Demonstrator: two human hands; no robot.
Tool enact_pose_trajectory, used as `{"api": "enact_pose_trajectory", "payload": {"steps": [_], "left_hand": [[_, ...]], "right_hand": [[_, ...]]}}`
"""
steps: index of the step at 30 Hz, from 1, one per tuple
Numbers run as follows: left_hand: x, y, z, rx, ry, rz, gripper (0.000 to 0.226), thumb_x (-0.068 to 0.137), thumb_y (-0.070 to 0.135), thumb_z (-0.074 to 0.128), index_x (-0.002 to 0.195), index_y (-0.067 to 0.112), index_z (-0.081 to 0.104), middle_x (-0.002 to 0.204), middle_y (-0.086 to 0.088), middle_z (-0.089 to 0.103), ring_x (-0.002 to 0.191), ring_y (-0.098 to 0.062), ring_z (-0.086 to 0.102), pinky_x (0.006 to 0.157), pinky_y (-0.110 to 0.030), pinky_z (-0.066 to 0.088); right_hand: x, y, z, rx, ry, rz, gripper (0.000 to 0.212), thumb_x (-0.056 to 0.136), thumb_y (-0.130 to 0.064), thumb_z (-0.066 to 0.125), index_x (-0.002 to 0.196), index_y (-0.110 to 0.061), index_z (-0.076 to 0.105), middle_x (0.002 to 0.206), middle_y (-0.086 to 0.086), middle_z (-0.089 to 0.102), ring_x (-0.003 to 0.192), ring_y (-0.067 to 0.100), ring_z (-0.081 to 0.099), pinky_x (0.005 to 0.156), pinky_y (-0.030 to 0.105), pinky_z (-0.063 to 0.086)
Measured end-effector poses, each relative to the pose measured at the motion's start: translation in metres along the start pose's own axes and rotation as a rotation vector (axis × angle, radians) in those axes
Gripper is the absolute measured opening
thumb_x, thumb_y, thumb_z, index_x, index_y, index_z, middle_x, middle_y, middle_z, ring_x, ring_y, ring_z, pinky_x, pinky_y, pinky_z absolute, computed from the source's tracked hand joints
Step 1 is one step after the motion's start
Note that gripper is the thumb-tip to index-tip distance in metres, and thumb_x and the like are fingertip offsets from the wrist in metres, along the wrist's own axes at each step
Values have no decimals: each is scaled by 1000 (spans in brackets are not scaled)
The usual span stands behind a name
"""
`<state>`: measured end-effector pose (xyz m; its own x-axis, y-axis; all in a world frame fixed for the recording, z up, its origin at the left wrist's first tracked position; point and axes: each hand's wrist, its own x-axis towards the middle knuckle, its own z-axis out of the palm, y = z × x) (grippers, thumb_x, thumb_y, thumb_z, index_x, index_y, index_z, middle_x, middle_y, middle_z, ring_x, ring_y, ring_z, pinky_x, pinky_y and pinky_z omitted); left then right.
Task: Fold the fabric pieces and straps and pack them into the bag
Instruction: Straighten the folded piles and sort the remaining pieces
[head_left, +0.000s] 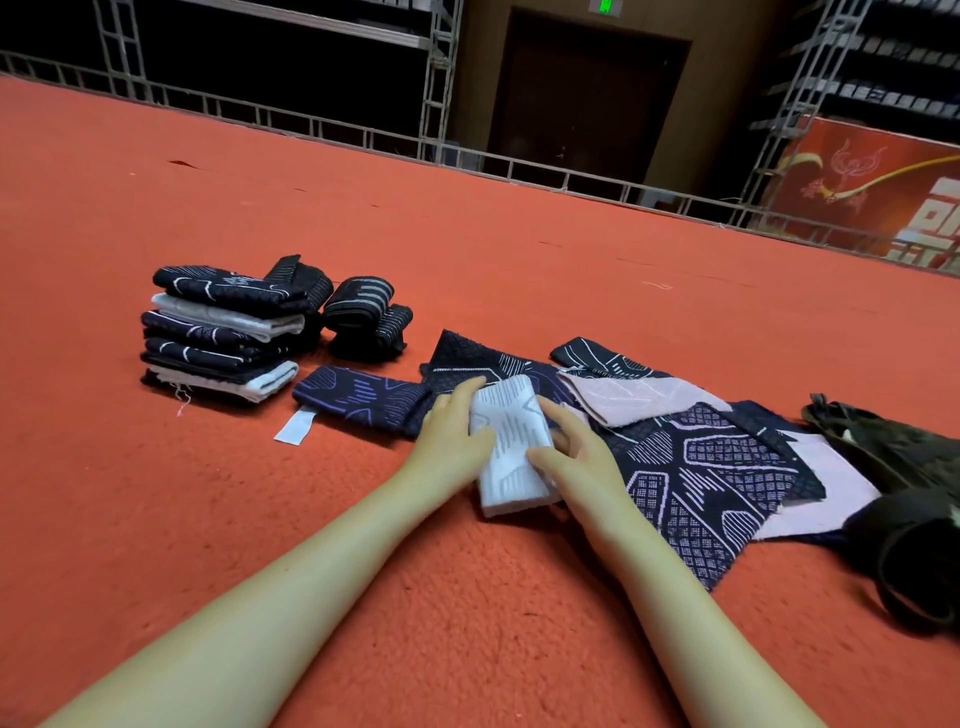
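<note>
Both hands are on a white piece (511, 447) lying folded on the red carpet (260, 519), its far end resting on the unfolded dark fabrics. The left hand (454, 434) lies along its left edge, fingers mostly straight and flat against the cloth; the right hand (569, 447) lies along its right edge, fingers loosely curved against the side and thumb on top. Whether either hand actually pinches the cloth cannot be told. Judged step: squaring up this fold before it joins the stack (223, 332), which stands well to the left with rolled straps (366, 317) just beside it. To do this well, press the edges flush from both sides, flatten the top so the fold does not spring open, and lift it with support under both ends so the layers stay aligned. Several dark patterned pieces (701, 467) and a pale pink piece (639, 397) remain spread out to the right, not yet folded. The dark bag (904, 488) lies at the far right, slumped, with nothing visibly packed; its opening cannot be made out.
</note>
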<state>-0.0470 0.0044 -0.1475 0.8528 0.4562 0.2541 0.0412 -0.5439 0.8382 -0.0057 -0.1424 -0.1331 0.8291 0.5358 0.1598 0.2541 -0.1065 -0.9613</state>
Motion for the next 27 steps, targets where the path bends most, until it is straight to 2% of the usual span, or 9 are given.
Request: {"api": "enact_pose_trajectory", "payload": {"steps": [4, 6, 11, 14, 18, 20, 22, 25, 27], "left_hand": [[2, 9, -18, -337, 1, 11, 67, 70, 26, 50, 137, 27, 43, 128, 0, 49, 115, -8, 48, 94, -19, 35], [2, 11, -24, -438, -57, 23, 56, 80, 28, 54, 135, 29, 45, 125, 5, 54, 114, -7, 50, 93, -18, 37], [-3, 6, -17, -278, -203, 79, 39, 97, 22, 47, 135, 20, 48, 134, 3, 54, 122, -6, 49, 104, -21, 34], [1, 4, -13, -225, -92, 112, 37, 96, 12, 47, 132, 16, 51, 130, 2, 56, 122, -11, 50, 106, -25, 35], [3, 7, -16, -240, 14, 164, 38, 94, 9, 49, 131, 18, 52, 124, 10, 56, 114, -3, 50, 92, -6, 34], [3, 7, -16, -257, 62, 169, 37, 94, 10, 49, 130, 18, 52, 124, 10, 56, 114, -3, 50, 93, -7, 33], [6, 6, -19, -295, 135, 154, 37, 94, 10, 50, 130, 18, 52, 123, 11, 54, 116, -3, 49, 95, -11, 32], [11, 4, -30, -322, 251, 130, 35, 92, 9, 54, 127, 15, 56, 119, 10, 56, 113, -4, 49, 92, -10, 31], [16, -1, -41, -278, 318, 127, 33, 90, 9, 56, 123, 14, 59, 120, 4, 58, 112, -8, 51, 93, -13, 33]], "right_hand": [[-1, -5, -8, -35, 7, -98, 58, 63, -11, 48, 117, -25, 64, 113, -6, 69, 103, 6, 63, 83, 21, 48], [-2, -6, -9, -73, -39, -131, 58, 62, -10, 49, 117, -23, 65, 113, -6, 69, 107, 9, 62, 90, 25, 49], [-2, -4, -7, -141, 22, -145, 54, 60, -13, 49, 110, -23, 67, 109, -8, 69, 101, 3, 62, 87, 20, 48], [1, 2, -7, -169, 116, -133, 39, 71, -13, 61, 108, -24, 66, 109, -8, 67, 96, 0, 61, 82, 11, 45], [3, 6, -8, -166, 115, -129, 13, 85, -13, 66, 96, -18, 71, 92, -8, 70, 80, -1, 61, 71, 10, 43], [3, 6, -7, -161, 148, -142, 7, 89, -14, 64, 92, -18, 69, 84, -9, 66, 72, -2, 57, 64, 8, 41], [3, 8, -5, -34, 152, -80, 9, 90, -18, 63, 98, -18, 67, 88, -7, 65, 73, 1, 60, 62, 11, 46], [2, 10, 6, 188, 107, 63, 34, 84, -22, 68, 117, -20, 59, 88, 2, 66, 75, 22, 65, 52, 26, 50], [5, 7, 21, 175, 98, 93, 36, 87, -13, 65, 121, -22, 55, 86, 3, 66, 71, 23, 64, 58, 34, 50]]}}
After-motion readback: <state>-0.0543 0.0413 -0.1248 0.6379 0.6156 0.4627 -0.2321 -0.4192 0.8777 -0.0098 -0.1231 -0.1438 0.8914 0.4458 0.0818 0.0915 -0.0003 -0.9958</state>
